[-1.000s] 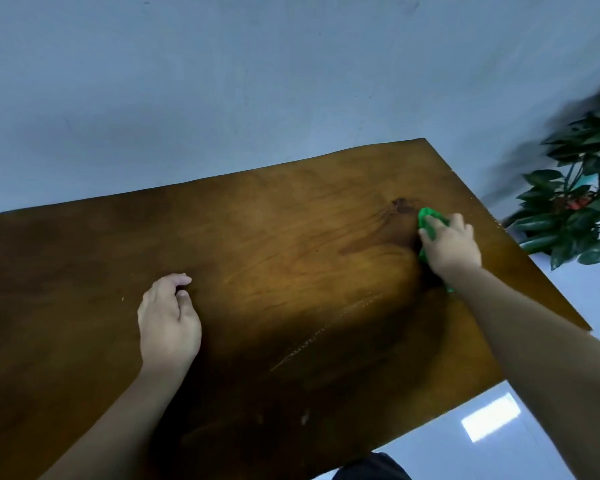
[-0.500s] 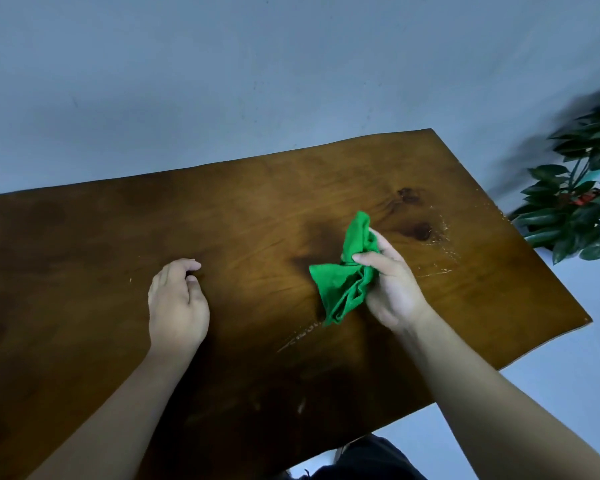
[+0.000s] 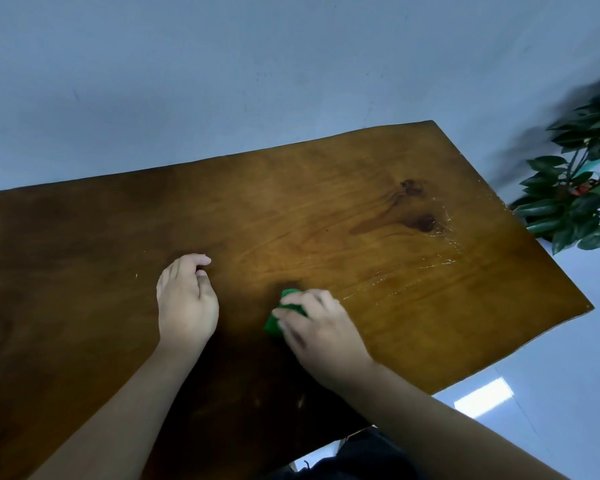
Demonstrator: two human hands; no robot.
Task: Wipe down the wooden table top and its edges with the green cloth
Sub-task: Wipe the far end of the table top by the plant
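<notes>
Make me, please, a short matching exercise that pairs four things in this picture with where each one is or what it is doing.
Column one:
1. left hand
2. right hand
3. cloth
4. plant

Column two:
A. stands off to the right, past the edge of the table
B. bunched up, mostly hidden under fingers
C. rests on bare wood and holds nothing
D. holds something green down on the wood

Pairs: 1-C, 2-D, 3-B, 4-A.

The blurred right hand [image 3: 321,327] hides most of the green cloth [image 3: 273,323]; the table [image 3: 84,237] runs off left.
</notes>
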